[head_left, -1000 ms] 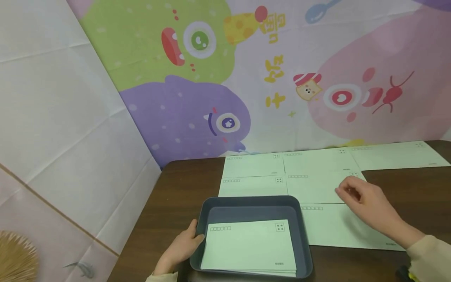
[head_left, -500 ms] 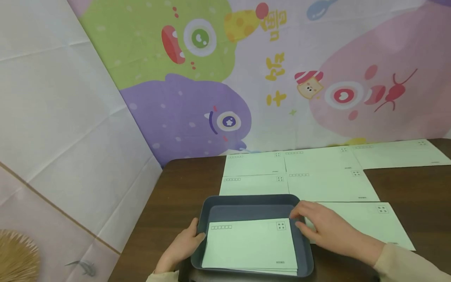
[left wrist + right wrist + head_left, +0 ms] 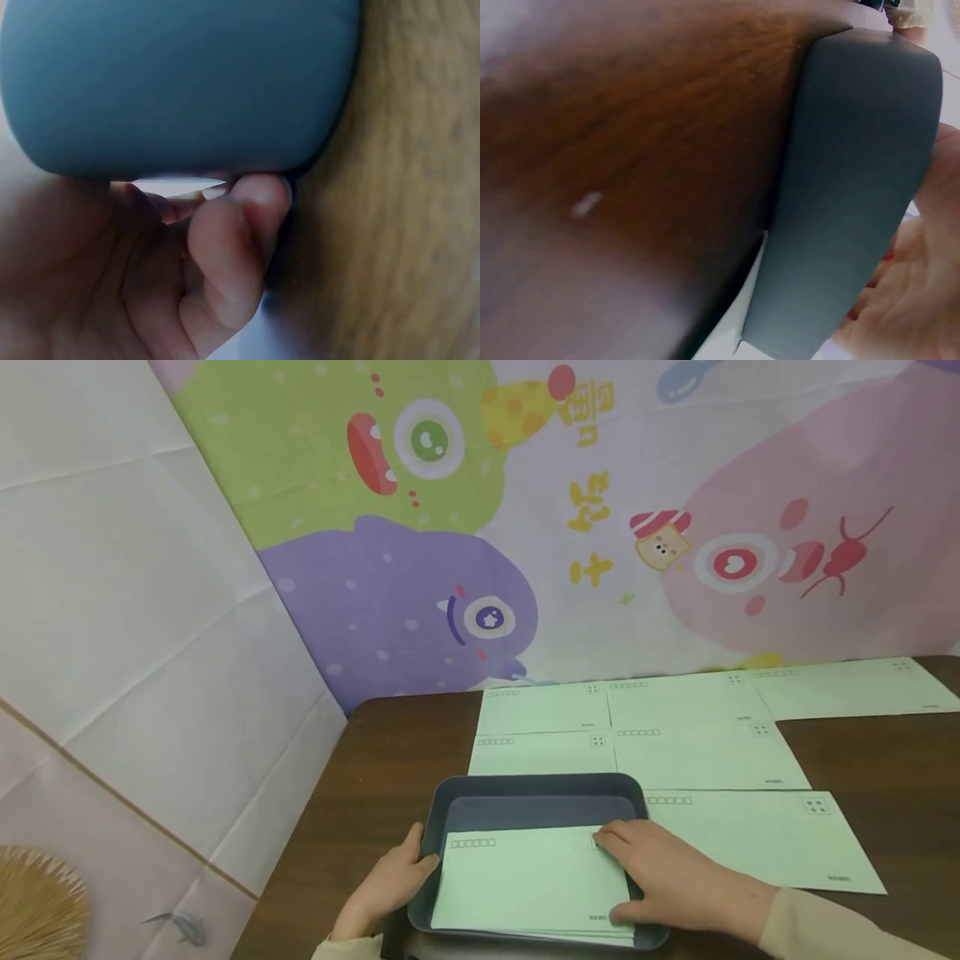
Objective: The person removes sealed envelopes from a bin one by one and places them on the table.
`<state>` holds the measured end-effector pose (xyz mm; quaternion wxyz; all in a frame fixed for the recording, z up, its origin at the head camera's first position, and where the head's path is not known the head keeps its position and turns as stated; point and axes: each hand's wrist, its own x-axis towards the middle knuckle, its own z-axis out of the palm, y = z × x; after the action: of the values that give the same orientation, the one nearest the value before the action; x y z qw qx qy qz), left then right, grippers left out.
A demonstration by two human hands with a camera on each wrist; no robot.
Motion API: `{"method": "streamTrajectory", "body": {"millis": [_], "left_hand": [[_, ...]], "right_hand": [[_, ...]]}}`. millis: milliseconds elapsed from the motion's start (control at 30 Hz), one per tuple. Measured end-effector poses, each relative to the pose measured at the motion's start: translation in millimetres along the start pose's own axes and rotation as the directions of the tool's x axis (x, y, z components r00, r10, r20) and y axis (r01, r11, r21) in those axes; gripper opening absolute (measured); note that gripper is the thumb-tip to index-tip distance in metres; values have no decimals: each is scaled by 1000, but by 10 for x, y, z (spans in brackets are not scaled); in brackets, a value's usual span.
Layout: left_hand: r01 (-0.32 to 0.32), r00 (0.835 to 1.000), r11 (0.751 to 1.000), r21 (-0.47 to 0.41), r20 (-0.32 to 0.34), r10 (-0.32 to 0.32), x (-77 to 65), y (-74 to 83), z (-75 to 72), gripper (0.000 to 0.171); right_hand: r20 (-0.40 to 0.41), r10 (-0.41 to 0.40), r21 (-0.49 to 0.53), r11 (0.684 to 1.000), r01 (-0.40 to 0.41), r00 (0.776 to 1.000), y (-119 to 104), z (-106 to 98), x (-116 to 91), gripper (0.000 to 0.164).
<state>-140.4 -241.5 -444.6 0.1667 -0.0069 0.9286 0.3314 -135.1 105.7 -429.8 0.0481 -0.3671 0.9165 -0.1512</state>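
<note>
- I had a dark brown, wood-grained table [image 3: 405,743] in front of me.
- At its near middle sat a dark blue-grey tray [image 3: 536,784].
- Along the far edge I saw three pale green envelopes [image 3: 678,700] in a row.
- Just nearer lay two more envelopes [image 3: 705,762], the left one partly hidden by the tray.
- One single envelope [image 3: 787,839] lay right of the tray.

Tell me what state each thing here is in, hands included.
Tray: right way up, partly filled.
Envelope stack: flat inside the tray, edges slightly uneven.
Loose envelopes: six, lying flat, some partly hidden by the tray.
Table: partly covered.
Left hand: gripping the tray's left side.
Right hand: touching the stack's right end.
</note>
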Motion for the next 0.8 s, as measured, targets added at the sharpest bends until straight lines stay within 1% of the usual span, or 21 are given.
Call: {"method": "streamTrajectory", "body": {"millis": [100,233,400,467,633,733,800], "left_hand": [[-3,1000,1000,-1,1,3,3,-1,-6,66],[-10,1000,1000,-2,0,10,1,5,-5,64],[-11,1000,1000,4,-7,11,-7,15,5,64],[-6,1000,1000,7,-7,6,-7,17,4,65],[-5,1000,1000,9,-7,6,-2,19,0,64],[-7,1000,1000,2,-6,7,-3,19,-1,63],[-4,1000,1000,1,-4,4,-6,17,0,63]], "right_hand": [[28,20,-2,1000,-20,999,-9,-2,31,96],[33,27,-44,999,-25,999,-15,2,62,105],[36,53,-68,996,-50,998,-15,3,80,109],[41,79,-70,995,-76,996,-14,0,87,110],[51,157,-109,983,-151,986,-12,-13,105,113],[47,173,-123,979,-166,984,-16,-20,112,112],[43,168,-121,979,-161,985,-21,-20,115,110]]}}
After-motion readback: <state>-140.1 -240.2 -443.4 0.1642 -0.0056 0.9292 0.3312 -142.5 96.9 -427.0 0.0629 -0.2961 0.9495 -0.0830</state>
